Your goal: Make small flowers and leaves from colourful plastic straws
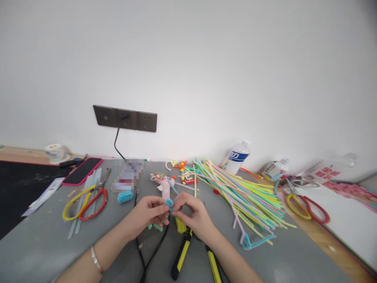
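Observation:
Between my two hands is a small coil of blue pipe cleaner [169, 203], with a loose end sticking up. My left hand [154, 210] pinches the coil between thumb and fingertips. From the right, my right hand [190, 212] closes its thumb and forefinger on the same blue pipe cleaner. Just behind them stands a pink glue gun [165, 189], partly hidden by the fingers, its black cord running toward me. Yellow-and-black pliers [184, 249] lie under my right wrist. To the left rests a light-blue bundle [125, 197] of short pieces.
Pastel pipe cleaners [235, 192] spread across the right side. Red-and-yellow scissors [94, 198] lie left beside glue sticks [77, 224] and a phone [83, 171]; another pair of scissors [308, 206] lies right. A white bottle [236, 158] stands by the wall, below a socket strip [125, 118].

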Motion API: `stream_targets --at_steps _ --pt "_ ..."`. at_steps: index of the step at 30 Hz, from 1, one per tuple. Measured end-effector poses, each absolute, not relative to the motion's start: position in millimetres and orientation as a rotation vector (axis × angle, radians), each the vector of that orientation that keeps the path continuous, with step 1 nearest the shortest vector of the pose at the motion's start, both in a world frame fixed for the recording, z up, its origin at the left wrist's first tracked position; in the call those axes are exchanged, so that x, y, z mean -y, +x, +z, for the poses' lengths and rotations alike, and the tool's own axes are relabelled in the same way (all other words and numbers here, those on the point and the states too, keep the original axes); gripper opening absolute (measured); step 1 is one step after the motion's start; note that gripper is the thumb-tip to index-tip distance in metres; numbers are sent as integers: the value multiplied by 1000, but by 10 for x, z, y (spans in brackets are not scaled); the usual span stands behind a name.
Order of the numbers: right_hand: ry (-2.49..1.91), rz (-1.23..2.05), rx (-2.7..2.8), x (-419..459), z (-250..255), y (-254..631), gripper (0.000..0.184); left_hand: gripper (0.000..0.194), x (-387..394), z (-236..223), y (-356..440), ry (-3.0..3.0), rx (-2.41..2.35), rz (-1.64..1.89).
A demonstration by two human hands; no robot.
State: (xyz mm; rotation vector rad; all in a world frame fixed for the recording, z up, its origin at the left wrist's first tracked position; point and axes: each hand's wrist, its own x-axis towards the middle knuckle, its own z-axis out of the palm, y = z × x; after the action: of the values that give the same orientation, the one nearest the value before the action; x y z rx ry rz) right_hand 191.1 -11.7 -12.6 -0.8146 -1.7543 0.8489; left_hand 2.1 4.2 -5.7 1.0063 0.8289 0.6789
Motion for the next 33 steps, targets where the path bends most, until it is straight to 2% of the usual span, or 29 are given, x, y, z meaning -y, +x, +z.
stream_targets --at_steps 13,24,33 --pt "-788 979 1803 135 -51 1969 15 37 -15 -61 15 1017 -779 643" --pt "-709 1460 1804 171 -12 2015 18 25 14 -70 -77 1182 -691 308" --pt "-668 1598 1809 164 -68 2028 17 25 16 -124 -50 1192 -694 217"
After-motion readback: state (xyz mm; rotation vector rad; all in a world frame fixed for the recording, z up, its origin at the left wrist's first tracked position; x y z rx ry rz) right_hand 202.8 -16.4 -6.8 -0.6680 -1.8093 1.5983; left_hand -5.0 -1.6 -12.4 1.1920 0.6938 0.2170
